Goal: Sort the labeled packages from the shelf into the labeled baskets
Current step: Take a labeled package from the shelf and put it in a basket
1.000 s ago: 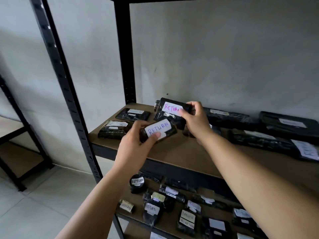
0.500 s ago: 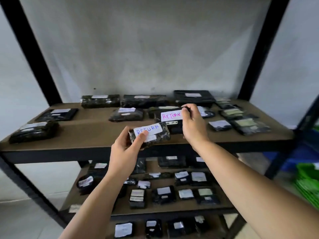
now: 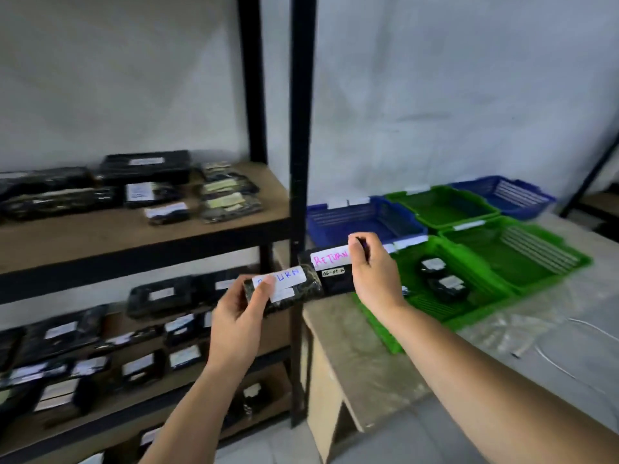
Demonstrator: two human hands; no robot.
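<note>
Packages both in hand: left hand (image 3: 239,324) grips one (image 3: 284,291) labelled RETURN in blue; right hand (image 3: 373,277) pinches another (image 3: 331,269) marked RETURN in pink, plus a small illegible date tag. Long axes run left-right. Green basket (image 3: 482,296), at the table's near-left corner, lies just right of them; right hand nearer. Basket labels unreadable.

dim, even light | motion blur throughout | wide-angle edge bending
</note>
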